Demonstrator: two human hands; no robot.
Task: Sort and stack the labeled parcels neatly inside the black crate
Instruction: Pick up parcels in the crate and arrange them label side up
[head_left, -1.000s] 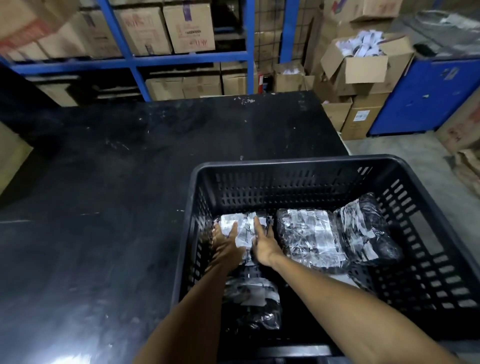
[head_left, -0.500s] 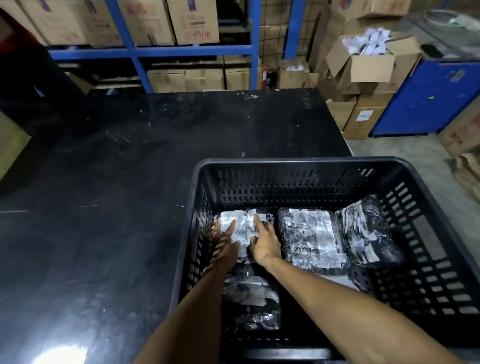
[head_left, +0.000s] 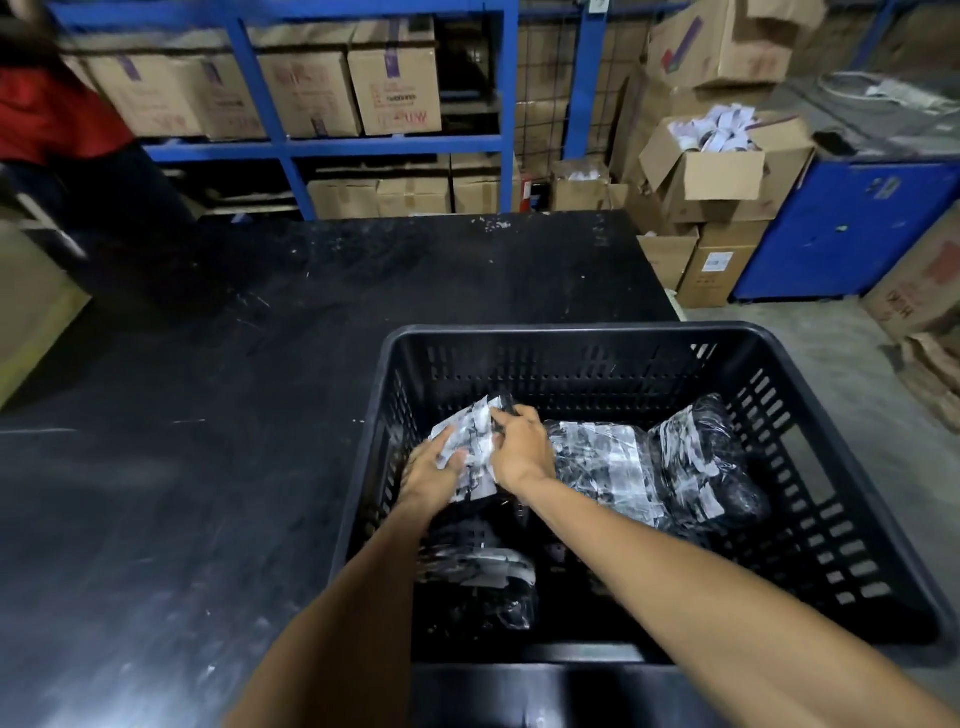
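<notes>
We are reaching into the black crate (head_left: 571, 332) with both hands, and both are meeting on one labeled parcel (head_left: 470, 441) in the far-left corner. Our left hand (head_left: 434, 467) is lying along the parcel's left edge, fingers (head_left: 441, 449) spread flat and curling under it. Our right hand (head_left: 519, 452) is closing over the parcel's right edge, thumb on top near the far corner. So both hands are holding this one parcel, and it is sitting between them, tilted, with its far end lifted toward the crate's back wall.

The parcel's long axis is running away from us, roughly in line with our forearms, so neither hand is having to twist. The left hand is the nearer one to the crate's left wall, and we judge it is doing the guiding against that wall, while the right is steadying the side that faces the neighbouring parcel (head_left: 602, 467). That second parcel is lying flat just beside our right hand, and a third parcel (head_left: 701, 457) is leaning on the right. Another parcel (head_left: 478, 566) is lying below our wrists, nearer to us.

The crate is resting at the near edge of the black worktop (head_left: 208, 415). The coming move looks to us like lowering the tilted parcel flat, parallel to its neighbour.
</notes>
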